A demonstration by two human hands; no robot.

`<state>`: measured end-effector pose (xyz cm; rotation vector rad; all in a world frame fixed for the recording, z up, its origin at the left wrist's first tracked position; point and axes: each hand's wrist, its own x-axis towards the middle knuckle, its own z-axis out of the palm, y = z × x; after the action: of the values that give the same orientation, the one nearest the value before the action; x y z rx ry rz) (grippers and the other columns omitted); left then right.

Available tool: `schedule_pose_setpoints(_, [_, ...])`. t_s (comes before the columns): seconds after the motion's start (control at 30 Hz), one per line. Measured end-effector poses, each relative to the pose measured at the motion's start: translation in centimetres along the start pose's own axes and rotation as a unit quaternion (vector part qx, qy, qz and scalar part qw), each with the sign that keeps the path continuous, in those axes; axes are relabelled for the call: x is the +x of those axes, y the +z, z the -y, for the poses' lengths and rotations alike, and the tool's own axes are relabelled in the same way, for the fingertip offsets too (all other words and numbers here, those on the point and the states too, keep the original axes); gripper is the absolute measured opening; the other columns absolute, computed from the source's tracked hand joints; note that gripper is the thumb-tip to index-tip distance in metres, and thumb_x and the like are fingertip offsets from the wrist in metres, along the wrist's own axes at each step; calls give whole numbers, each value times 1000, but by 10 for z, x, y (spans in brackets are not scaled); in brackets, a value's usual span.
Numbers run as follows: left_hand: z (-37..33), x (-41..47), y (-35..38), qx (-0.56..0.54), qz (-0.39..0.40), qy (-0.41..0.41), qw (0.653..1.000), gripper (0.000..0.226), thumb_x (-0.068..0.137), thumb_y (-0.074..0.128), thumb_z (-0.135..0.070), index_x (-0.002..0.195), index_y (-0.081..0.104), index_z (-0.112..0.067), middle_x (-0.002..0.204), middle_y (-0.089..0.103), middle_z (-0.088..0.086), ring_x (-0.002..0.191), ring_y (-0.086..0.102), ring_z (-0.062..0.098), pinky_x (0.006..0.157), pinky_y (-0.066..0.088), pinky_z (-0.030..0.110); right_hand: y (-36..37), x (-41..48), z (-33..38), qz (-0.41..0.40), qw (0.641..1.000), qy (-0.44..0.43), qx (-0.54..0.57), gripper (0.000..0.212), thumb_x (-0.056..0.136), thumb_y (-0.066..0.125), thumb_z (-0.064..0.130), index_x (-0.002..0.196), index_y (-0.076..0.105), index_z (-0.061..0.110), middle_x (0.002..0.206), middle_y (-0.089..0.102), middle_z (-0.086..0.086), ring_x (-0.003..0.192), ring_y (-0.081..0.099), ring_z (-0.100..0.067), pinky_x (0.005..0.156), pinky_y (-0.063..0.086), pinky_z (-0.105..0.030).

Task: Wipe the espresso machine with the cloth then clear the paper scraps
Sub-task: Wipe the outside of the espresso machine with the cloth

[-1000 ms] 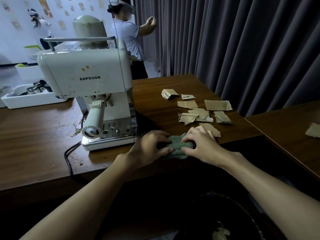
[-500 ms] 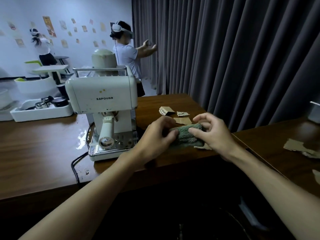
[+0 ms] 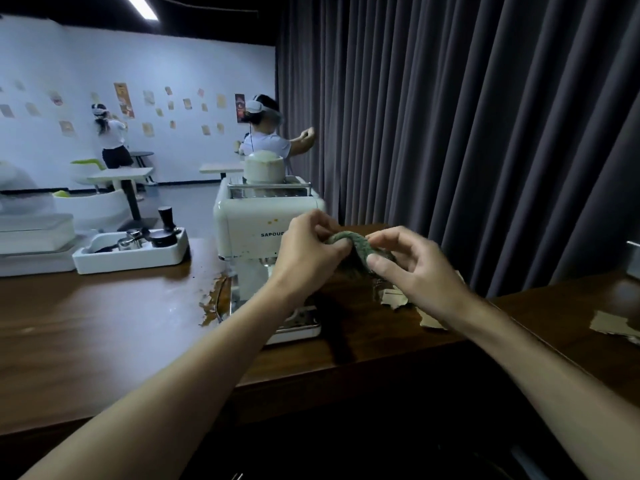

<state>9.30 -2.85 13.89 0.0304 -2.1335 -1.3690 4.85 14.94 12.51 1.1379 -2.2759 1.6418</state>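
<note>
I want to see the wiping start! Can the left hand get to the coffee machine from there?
Probably yes. The left hand holds the cloth with the right hand just in front of the coffee machine, nothing between them.

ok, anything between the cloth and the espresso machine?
Nothing visible. The left hand and right hand pinch the cloth in the air, just in front of the espresso machine. The paper scraps lie lower, on the table, off that path.
</note>
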Motion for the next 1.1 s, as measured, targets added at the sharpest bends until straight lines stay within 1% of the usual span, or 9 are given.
schedule_pose_setpoints(0.13, [-2,-3,-20,-98,-16,-33,994,23,78,82,-17,78,60,-18,77,68,9,78,72,29,77,61,56,29,9,13,12,999,-27,-27,35,84,75,31,114,61,20,116,57,6,109,55,-3,97,48,-28])
schedule_pose_setpoints(0.27, [-12,-3,-40,-145,34,-34,988,12,94,69,-18,86,67,-10,74,72,4,67,68,13,71,61,38,49,29,14,-84,992,-80,-59,27,81,78,20,103,63,15,103,56,4,98,56,-7,85,50,-25])
schedule_pose_setpoints(0.37, [-3,6,-66,32,-6,60,998,5,97,63,-20,94,66,-22,97,71,1,84,70,17,69,60,34,57,45,10,-117,984,-115,-73,20,81,75,6,98,66,11,101,57,3,96,56,-8,88,49,-24])
schedule_pose_setpoints(0.5, [17,25,-106,317,-44,155,935,37,90,68,-19,125,60,-24,131,52,4,122,47,26,101,41,43,59,63,7,-131,966,-179,-134,29,80,73,2,107,64,8,111,55,1,103,52,-7,90,42,-13])
schedule_pose_setpoints(0.6, [24,32,-115,375,-34,170,911,43,90,67,-18,131,58,-21,137,55,3,128,41,29,105,37,47,61,74,8,-138,951,-193,-200,38,82,72,3,116,55,10,115,56,-2,101,54,-14,80,48,-28])
schedule_pose_setpoints(0.7, [30,37,-118,344,-49,189,919,38,91,64,-12,129,62,-16,130,61,2,124,43,25,100,35,31,70,84,7,-160,917,-243,-273,32,77,72,-2,106,60,6,111,57,-7,102,55,-26,80,51,-43])
schedule_pose_setpoints(0.83, [34,49,-126,296,-62,216,928,29,90,57,-15,116,71,-15,111,68,-3,110,49,18,88,32,5,89,82,9,-136,908,-220,-329,33,77,79,10,106,65,3,118,55,-12,111,52,-28,90,53,-40])
schedule_pose_setpoints(0.97, [39,57,-134,246,-51,216,943,29,93,55,-15,116,72,-20,105,67,-12,112,47,14,91,34,7,108,74,12,-126,939,-175,-267,42,89,67,32,114,66,-1,127,46,-16,121,47,-27,102,39,-31])
schedule_pose_setpoints(1.1, [50,62,-141,167,5,192,967,39,97,59,-7,134,60,-18,124,62,-11,124,54,6,104,41,16,117,73,13,-209,933,-161,-246,30,88,68,20,113,70,2,110,44,-9,107,47,-24,95,34,-19])
